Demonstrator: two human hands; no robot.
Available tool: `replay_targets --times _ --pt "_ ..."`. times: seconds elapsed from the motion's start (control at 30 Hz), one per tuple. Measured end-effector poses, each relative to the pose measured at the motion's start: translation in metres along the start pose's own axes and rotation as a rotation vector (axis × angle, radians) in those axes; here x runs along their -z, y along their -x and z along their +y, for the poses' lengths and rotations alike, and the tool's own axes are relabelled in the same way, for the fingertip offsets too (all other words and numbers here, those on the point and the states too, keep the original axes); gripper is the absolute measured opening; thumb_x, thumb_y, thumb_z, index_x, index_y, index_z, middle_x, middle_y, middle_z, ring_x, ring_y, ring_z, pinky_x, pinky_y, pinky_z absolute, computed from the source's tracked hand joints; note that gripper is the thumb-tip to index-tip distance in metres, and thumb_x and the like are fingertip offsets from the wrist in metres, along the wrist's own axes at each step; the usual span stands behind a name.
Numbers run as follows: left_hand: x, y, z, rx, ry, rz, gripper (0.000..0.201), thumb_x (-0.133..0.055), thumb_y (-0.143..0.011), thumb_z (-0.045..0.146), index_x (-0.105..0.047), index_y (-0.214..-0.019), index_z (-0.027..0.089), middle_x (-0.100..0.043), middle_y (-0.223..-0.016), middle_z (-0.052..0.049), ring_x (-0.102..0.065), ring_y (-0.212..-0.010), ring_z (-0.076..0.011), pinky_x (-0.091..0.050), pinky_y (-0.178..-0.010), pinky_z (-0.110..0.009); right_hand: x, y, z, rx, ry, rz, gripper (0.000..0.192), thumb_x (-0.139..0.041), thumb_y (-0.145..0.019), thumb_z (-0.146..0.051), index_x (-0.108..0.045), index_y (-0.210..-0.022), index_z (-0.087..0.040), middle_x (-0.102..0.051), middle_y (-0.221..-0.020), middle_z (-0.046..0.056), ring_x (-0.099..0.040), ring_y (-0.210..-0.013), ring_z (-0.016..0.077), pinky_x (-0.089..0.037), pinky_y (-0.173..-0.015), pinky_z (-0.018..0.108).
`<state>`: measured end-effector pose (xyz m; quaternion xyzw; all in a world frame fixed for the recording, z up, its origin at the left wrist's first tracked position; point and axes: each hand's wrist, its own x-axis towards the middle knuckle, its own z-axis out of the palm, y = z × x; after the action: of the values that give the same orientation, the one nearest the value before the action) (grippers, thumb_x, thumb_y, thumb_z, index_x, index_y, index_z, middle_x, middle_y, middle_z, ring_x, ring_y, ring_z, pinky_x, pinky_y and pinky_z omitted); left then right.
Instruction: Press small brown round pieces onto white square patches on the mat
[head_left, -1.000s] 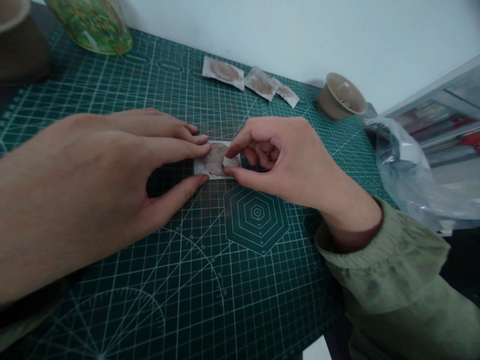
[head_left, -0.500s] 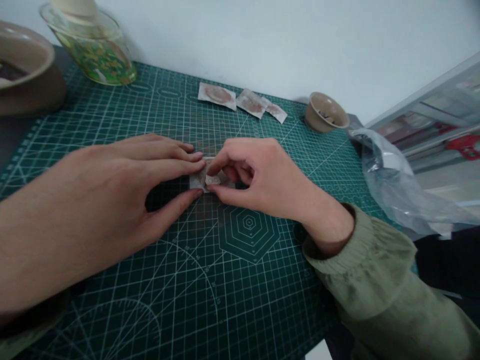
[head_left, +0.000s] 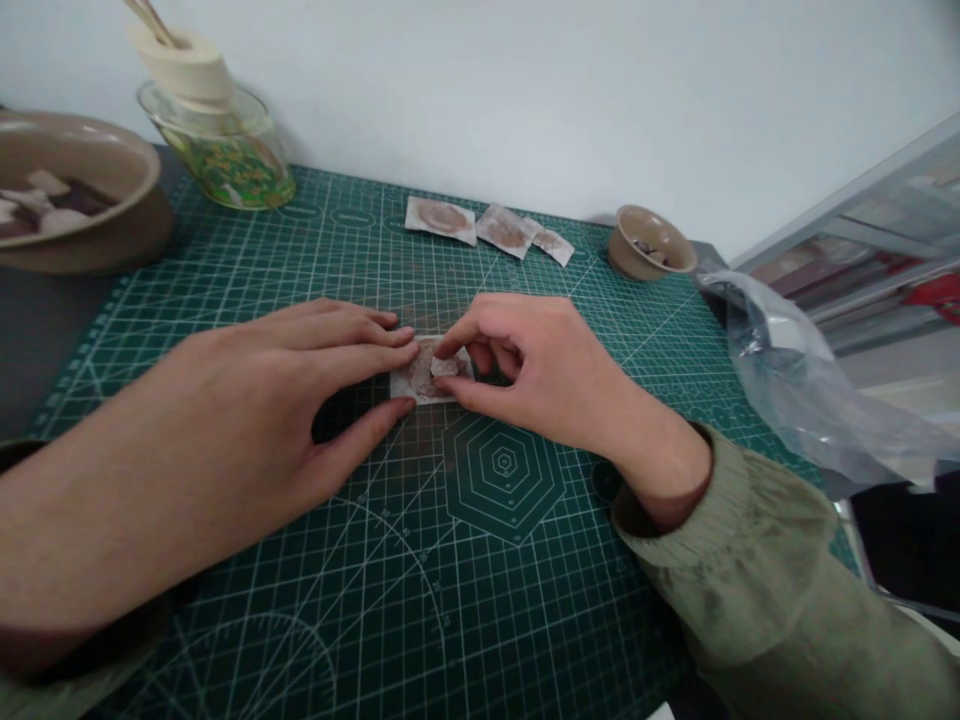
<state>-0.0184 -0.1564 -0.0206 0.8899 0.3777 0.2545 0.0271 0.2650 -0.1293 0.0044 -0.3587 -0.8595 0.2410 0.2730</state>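
My right hand (head_left: 536,370) pinches a small pale block (head_left: 445,368) with ring-like marks on its visible face between thumb and index finger; its other fingers are curled in. The block rests against a small rectangular sheet (head_left: 411,385), pale grey and smeared with brown dust, perhaps sandpaper. My left hand (head_left: 300,370) lies palm down with fingers stretched out, fingertips and thumb tip at the sheet's left edge. The sheet lies flat on a green cutting mat (head_left: 375,610). My right fingers cover part of the sheet's right end.
Behind lie several dusty sheets (head_left: 442,219). A small brown bowl (head_left: 637,255) with bits inside stands back right, near a clear plastic bag (head_left: 795,380). At left are a large brown bowl (head_left: 127,235) holding pale and dark pieces and a glass bottle (head_left: 236,165) with sticks.
The view has tilted up, so everything sits lower in the picture. The pinched block has shifted a little to the right over the sheet. My left hand keeps its place at the sheet's edge.
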Motion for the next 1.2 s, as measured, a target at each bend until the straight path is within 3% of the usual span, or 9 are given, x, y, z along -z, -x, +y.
replay_targets --times 0.07,0.2,0.33,0.53,0.63,0.77,0.97,1.13,1.2 --pt "0.001 0.0 0.002 0.018 0.012 -0.031 0.048 -0.048 -0.124 0.052 -0.082 -0.152 0.035 -0.086 -0.151 -0.001 -0.083 -0.137 -0.0331 -0.072 -0.123 -0.059 -0.002 0.001 0.001 0.022 0.016 0.02 0.007 -0.089 -0.101 -0.019 -0.086 -0.107 -0.018 -0.073 -0.088 -0.002 -0.061 -0.074 0.014 -0.049 -0.073 0.031" --pt "-0.001 0.0 0.001 -0.008 0.033 0.001 0.051 -0.051 -0.124 0.059 -0.08 -0.158 0.036 -0.085 -0.156 -0.003 -0.085 -0.138 -0.0344 -0.076 -0.118 -0.059 -0.009 0.001 0.002 0.053 0.019 0.059 0.008 -0.09 -0.102 -0.013 -0.086 -0.109 -0.015 -0.072 -0.088 -0.003 -0.06 -0.073 0.0116 -0.046 -0.07 0.027" --pt "-0.003 0.0 0.0 -0.037 -0.02 0.031 0.053 -0.047 -0.126 0.058 -0.084 -0.151 0.029 -0.087 -0.153 -0.007 -0.087 -0.136 -0.0347 -0.078 -0.114 -0.056 -0.013 0.001 0.002 0.059 0.022 0.071 0.011 -0.092 -0.099 -0.01 -0.087 -0.108 -0.013 -0.068 -0.085 -0.004 -0.06 -0.072 0.0112 -0.045 -0.068 0.026" --pt "-0.003 0.002 -0.003 -0.013 0.022 0.003 0.05 -0.055 -0.123 0.058 -0.08 -0.16 0.035 -0.084 -0.158 -0.005 -0.084 -0.141 -0.0353 -0.075 -0.12 -0.058 -0.009 0.002 0.002 0.06 -0.019 0.032 0.009 -0.09 -0.1 -0.011 -0.085 -0.106 -0.015 -0.07 -0.087 -0.004 -0.062 -0.074 0.0119 -0.047 -0.07 0.026" --pt "-0.001 0.001 -0.003 -0.021 0.018 -0.013 0.048 -0.053 -0.123 0.056 -0.083 -0.152 0.032 -0.086 -0.153 -0.006 -0.085 -0.135 -0.0351 -0.073 -0.124 -0.059 -0.004 0.001 0.004 0.053 -0.023 -0.014 0.007 -0.089 -0.099 -0.013 -0.084 -0.103 -0.016 -0.068 -0.084 -0.005 -0.06 -0.072 0.0116 -0.047 -0.072 0.027" --pt "0.002 -0.004 -0.001 -0.033 -0.009 -0.029 0.05 -0.05 -0.123 0.055 -0.083 -0.15 0.028 -0.086 -0.15 -0.007 -0.085 -0.134 -0.0351 -0.074 -0.121 -0.058 -0.005 -0.001 0.005 0.053 0.026 0.063 0.007 -0.089 -0.1 -0.014 -0.084 -0.104 -0.014 -0.07 -0.086 -0.003 -0.061 -0.076 0.013 -0.047 -0.076 0.028" --pt "0.006 -0.002 0.002 -0.015 -0.003 -0.039 0.048 -0.049 -0.124 0.055 -0.084 -0.146 0.031 -0.086 -0.15 -0.003 -0.084 -0.136 -0.0327 -0.074 -0.119 -0.054 0.001 0.001 0.003 0.056 0.001 -0.03 0.004 -0.087 -0.103 -0.017 -0.085 -0.106 -0.016 -0.073 -0.088 -0.003 -0.063 -0.078 0.014 -0.049 -0.079 0.03" --pt "0.009 -0.01 0.002 -0.055 -0.04 -0.061 0.047 -0.046 -0.126 0.054 -0.082 -0.144 0.029 -0.085 -0.147 -0.004 -0.085 -0.127 -0.029 -0.074 -0.111 -0.049 0.018 0.002 0.005 -0.016 -0.078 -0.026 0.035 -0.094 -0.1 -0.035 -0.084 -0.129 -0.02 -0.082 -0.111 0.002 -0.063 -0.08 0.0149 -0.051 -0.076 0.032" --pt "0.014 -0.014 -0.003 -0.063 -0.027 -0.041 0.052 -0.048 -0.126 0.06 -0.075 -0.157 0.029 -0.081 -0.153 -0.005 -0.083 -0.13 -0.0291 -0.071 -0.117 -0.051 0.032 0.004 0.0 -0.067 -0.16 -0.01 0.047 -0.089 -0.102 -0.033 -0.079 -0.146 -0.021 -0.082 -0.13 0.006 -0.067 -0.083 0.0152 -0.055 -0.072 0.033"
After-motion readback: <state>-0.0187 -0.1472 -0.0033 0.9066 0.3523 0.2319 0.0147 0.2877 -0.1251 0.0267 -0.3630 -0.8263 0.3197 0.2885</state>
